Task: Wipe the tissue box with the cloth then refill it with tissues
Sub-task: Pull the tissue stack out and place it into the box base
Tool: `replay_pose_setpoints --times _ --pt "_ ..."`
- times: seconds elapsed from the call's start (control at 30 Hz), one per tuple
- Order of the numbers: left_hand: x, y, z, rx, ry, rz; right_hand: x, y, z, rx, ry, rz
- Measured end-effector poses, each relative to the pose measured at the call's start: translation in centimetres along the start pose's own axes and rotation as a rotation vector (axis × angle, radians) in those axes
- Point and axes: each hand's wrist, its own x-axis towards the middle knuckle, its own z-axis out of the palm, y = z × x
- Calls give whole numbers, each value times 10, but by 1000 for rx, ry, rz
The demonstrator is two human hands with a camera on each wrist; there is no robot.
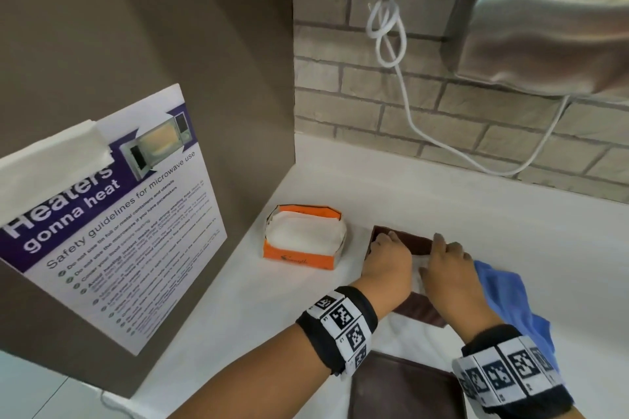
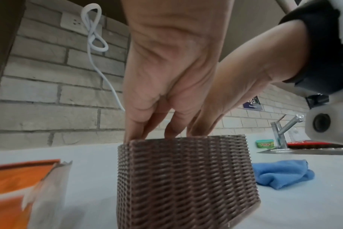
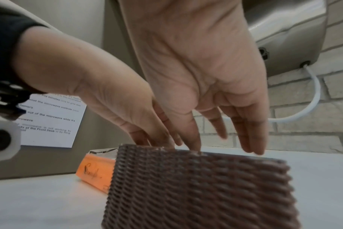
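Woven tissue box point(image 2: 186, 178) takes its refill as left hand point(image 1: 388, 262) and right hand point(image 1: 446, 269), fingers straight, press white tissues point(image 1: 419, 274) in; lid point(image 1: 405, 388) next.

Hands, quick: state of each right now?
Left hand: open, straight fingers pressing tissues into the woven box.
Right hand: open, doing likewise.

My left hand point(image 1: 388, 258) and my right hand point(image 1: 449, 269) reach side by side, fingers straight, into the open brown woven tissue box point(image 1: 406, 240) on the white counter point(image 1: 442, 201), pressing on white tissues point(image 1: 420, 269). A crumpled blue cloth point(image 1: 510, 296) lies just beside my right hand. An opened orange cardboard tissue pack point(image 1: 303, 257) sits near the counter's back left corner.
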Motion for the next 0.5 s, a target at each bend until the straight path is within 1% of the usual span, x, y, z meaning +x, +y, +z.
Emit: replay_pose_setpoints --times 0.03,0.1,0.17,0.2,0.23,0.27,0.33,0.4,0.43,0.5 --pt "-2 -3 0 -13 4 35 0 0 -1 23 -32 -17" --pt "-5 -11 0 -102 24 100 0 -3 1 78 -153 -39" --pt "-11 -24 -9 -263 105 185 -1 -5 2 76 -265 -65" --pt "-12 -34 -16 -340 172 213 -2 -5 1 75 -274 -72" --pt "-13 -45 -24 -393 238 221 -4 -6 -2 74 -252 -77" --pt "-14 -58 -34 -424 288 209 -6 -8 -5 69 -199 -91" --pt "-8 -92 -50 -439 326 133 -8 -19 -15 70 -39 -154" --pt "5 -129 -61 -393 310 3 -9 -43 -22 183 103 -265" --pt "13 -146 -62 -361 287 -49 -8 -59 -23 240 124 -336" --pt "25 -172 -61 -283 181 -92 -7 -94 -19 323 98 -500"
